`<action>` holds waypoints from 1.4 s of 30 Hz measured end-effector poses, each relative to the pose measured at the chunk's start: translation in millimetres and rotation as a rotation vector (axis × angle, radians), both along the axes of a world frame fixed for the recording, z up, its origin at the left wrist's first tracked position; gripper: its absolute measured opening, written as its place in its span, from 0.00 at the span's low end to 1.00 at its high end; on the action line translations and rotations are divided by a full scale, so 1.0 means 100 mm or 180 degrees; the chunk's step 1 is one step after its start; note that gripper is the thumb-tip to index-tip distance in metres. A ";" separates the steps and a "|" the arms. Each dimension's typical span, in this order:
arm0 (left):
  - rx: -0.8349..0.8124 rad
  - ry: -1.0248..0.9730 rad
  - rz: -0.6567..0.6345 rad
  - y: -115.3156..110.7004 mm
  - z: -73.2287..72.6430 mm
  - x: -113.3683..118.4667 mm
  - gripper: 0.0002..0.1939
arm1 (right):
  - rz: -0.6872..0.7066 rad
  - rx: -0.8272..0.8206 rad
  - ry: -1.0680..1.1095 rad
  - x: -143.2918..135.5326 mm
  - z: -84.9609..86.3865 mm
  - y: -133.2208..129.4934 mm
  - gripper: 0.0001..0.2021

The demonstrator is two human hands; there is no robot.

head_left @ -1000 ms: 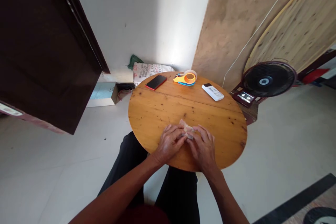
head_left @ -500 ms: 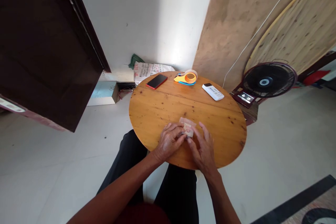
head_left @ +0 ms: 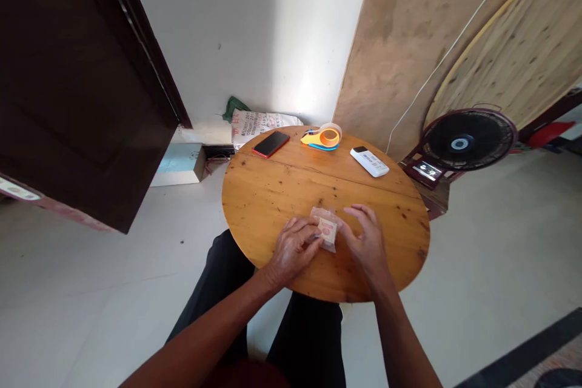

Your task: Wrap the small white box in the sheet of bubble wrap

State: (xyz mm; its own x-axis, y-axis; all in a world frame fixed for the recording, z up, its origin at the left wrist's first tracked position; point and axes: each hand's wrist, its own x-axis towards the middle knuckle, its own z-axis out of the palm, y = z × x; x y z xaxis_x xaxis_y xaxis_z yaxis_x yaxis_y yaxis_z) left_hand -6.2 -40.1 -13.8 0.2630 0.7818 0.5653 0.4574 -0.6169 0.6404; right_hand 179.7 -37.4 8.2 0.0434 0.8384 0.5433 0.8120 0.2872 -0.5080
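Note:
A small clear packet with a pale printed label lies on the near part of a round wooden table. My left hand rests on the table with its fingertips pressed on the packet's left edge. My right hand sits at the packet's right side, thumb touching it and the other fingers spread and raised off it.
At the table's far side lie a red phone, an orange and blue tape dispenser and a white remote. A black fan stands right of the table. A dark door is at left, wooden boards lean at back.
My right hand has slid to the right off the packet and opened its fingers, so more of the packet shows. My left hand has stayed on the packet's left edge.

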 end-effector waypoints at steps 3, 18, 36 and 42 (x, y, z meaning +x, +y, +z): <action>-0.0033 0.0042 -0.0005 0.00 0.01 0.00 0.05 | 0.0086 -0.0095 -0.0572 -0.04 0.08 0.22 0.12; 0.0089 0.0045 0.0005 0.00 -0.02 0.01 0.05 | 0.0485 -0.0152 -0.1054 -0.18 0.22 -0.15 0.11; 0.0186 0.0167 0.0033 0.00 -0.06 -0.01 0.06 | 0.0397 0.0118 -0.1803 -0.32 0.12 -0.36 0.13; 0.0227 0.0210 0.0069 0.01 -0.04 0.00 0.07 | 0.0329 0.0172 -0.1792 -0.31 0.05 -0.39 0.14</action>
State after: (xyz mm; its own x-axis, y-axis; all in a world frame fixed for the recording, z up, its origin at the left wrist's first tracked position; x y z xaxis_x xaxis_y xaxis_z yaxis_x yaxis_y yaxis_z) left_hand -6.2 -39.4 -17.8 0.2849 0.7463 0.6016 0.5110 -0.6492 0.5634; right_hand 148.2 -76.1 12.9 -0.3458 0.7934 0.5009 0.9194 0.3931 0.0122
